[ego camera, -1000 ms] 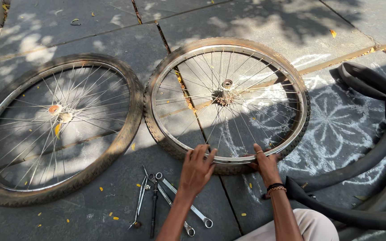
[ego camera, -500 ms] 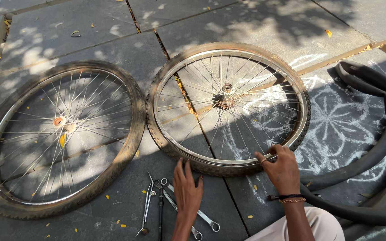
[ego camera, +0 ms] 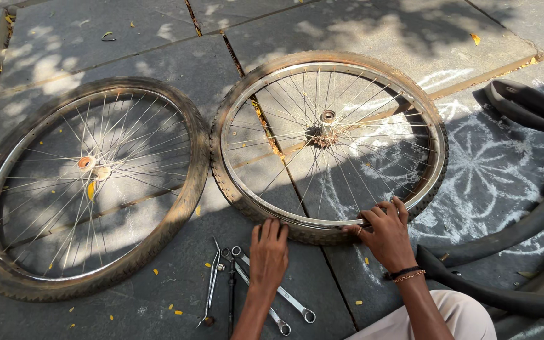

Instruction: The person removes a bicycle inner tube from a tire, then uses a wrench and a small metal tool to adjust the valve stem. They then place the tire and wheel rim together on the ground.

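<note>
Gripping the near rim (ego camera: 322,221) with right hand (ego camera: 385,234), fingers curled over it; left hand (ego camera: 268,250) open, flat just below the tyre (ego camera: 297,234), above the spanners (ego camera: 284,299).

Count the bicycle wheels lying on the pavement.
2. One bicycle wheel lies at left, untouched; the other wheel lies at centre, with the right hand on its near rim.
</note>
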